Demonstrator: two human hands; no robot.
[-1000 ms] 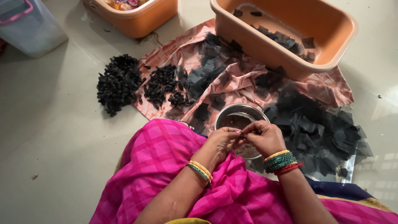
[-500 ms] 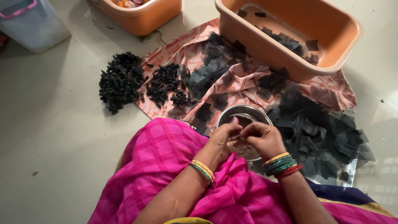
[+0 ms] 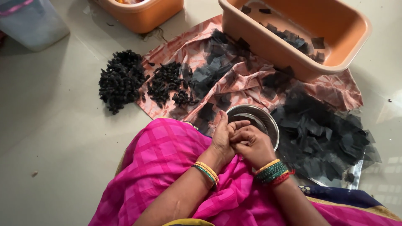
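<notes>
pinching something small together, left hand and right hand meet over the steel bowl; rolled dark bits piled left, many black squares right remain.

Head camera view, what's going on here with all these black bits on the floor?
A person in pink checked cloth sits on the floor, left hand and right hand pressed together over a small steel bowl; what they pinch is hidden. Flat black squares lie heaped at the right and in the orange tub. Crumpled black pieces sit piled at the left, by the patterned cloth.
</notes>
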